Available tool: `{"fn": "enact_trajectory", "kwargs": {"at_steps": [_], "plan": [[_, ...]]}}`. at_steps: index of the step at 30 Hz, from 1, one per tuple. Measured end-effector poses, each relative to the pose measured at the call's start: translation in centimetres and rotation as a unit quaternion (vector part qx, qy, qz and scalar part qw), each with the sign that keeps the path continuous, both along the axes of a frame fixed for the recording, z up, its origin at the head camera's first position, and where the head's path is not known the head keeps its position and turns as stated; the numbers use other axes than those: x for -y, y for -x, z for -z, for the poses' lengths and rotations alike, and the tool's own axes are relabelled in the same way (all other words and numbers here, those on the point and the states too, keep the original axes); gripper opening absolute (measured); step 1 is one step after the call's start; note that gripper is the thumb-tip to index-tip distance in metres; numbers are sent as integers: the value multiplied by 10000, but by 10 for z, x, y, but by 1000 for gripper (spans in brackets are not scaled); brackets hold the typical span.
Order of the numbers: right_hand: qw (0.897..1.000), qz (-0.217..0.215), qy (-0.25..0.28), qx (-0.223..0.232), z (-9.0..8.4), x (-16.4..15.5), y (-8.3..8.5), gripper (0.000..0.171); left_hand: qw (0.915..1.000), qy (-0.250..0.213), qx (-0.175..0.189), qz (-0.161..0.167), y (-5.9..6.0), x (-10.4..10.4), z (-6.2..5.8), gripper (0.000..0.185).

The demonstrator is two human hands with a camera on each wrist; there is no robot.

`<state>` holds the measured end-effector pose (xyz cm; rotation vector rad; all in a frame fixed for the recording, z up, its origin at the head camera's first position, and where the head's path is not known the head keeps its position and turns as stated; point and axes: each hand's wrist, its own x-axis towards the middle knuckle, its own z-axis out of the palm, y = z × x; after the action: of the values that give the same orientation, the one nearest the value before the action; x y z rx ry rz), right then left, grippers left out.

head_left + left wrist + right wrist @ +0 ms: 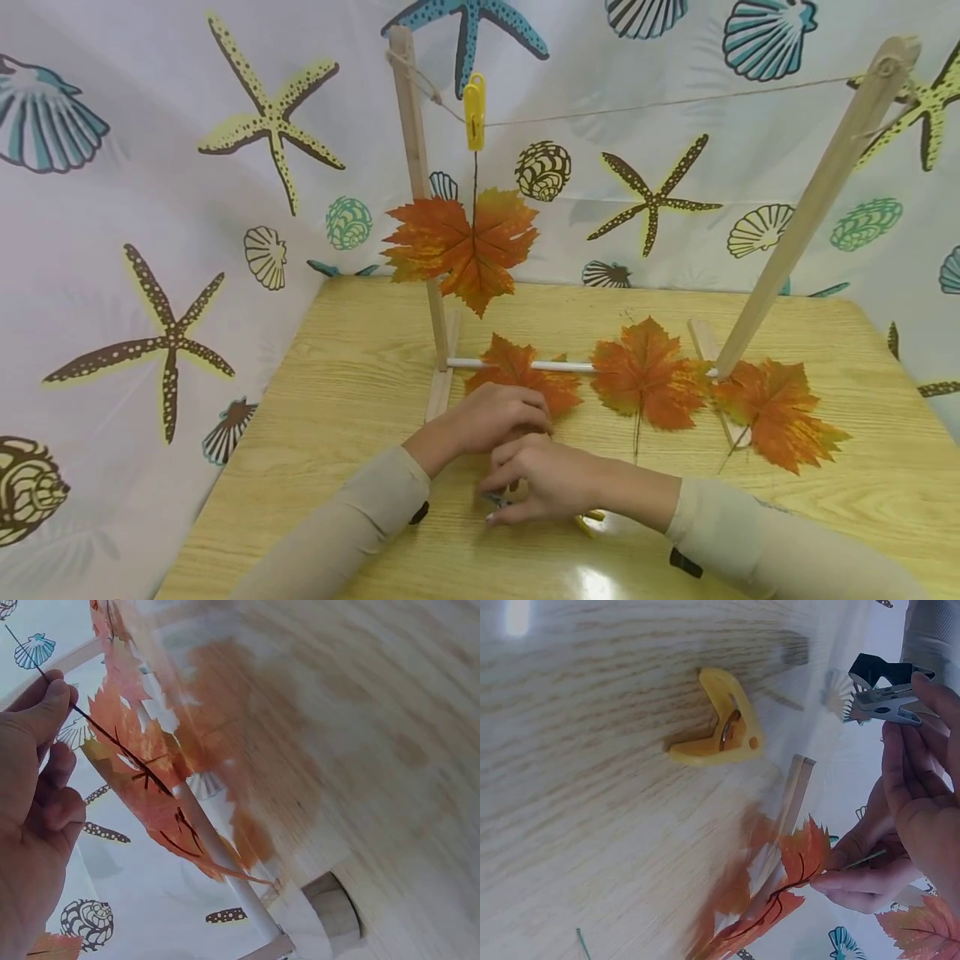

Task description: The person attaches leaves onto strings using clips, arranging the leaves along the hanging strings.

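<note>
My left hand pinches the thin dark stem of an orange artificial maple leaf between thumb and fingers. The leaf extends beyond that hand, just over the white crossbar of a wooden frame. Close beside it, my right hand holds a grey clothespin between thumb and fingertips. On the table near the right hand lies a yellow clothespin. Another yellow clothespin clips a maple leaf by its stem to the string, near the left post.
Two more maple leaves lie on the right: one leaf by the crossbar, another leaf over the frame's right foot. Wooden posts, a left post and a right post, rise from the table. A patterned cloth hangs behind.
</note>
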<state>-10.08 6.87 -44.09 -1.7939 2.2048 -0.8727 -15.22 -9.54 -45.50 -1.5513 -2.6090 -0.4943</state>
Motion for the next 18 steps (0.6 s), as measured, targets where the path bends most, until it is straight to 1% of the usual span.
{"fn": "enact_trajectory", "kwargs": {"at_steps": [3, 7, 10, 15, 18], "plan": [[9999, 100, 84, 46, -1, -1, 0, 24, 9998, -59, 47, -162, -1, -2, 0, 14], [9995, 230, 207, 63, -5, -5, 1, 24, 9988, -160, 136, -440, -1, -7, -5, 15], [9987, 331, 384, -23, -9, -11, 2, 23, 9977, -228, 165, -621, -1, -13, -10, 16], [9975, 354, 605, -92, -14, -16, 3, 20, 9957, -395, 206, -812, -2, -17, -18, 16], [9975, 385, 588, 31, -16, -16, 3, 20, 9947, -535, 199, -854, -1, -15, -22, 16]]}}
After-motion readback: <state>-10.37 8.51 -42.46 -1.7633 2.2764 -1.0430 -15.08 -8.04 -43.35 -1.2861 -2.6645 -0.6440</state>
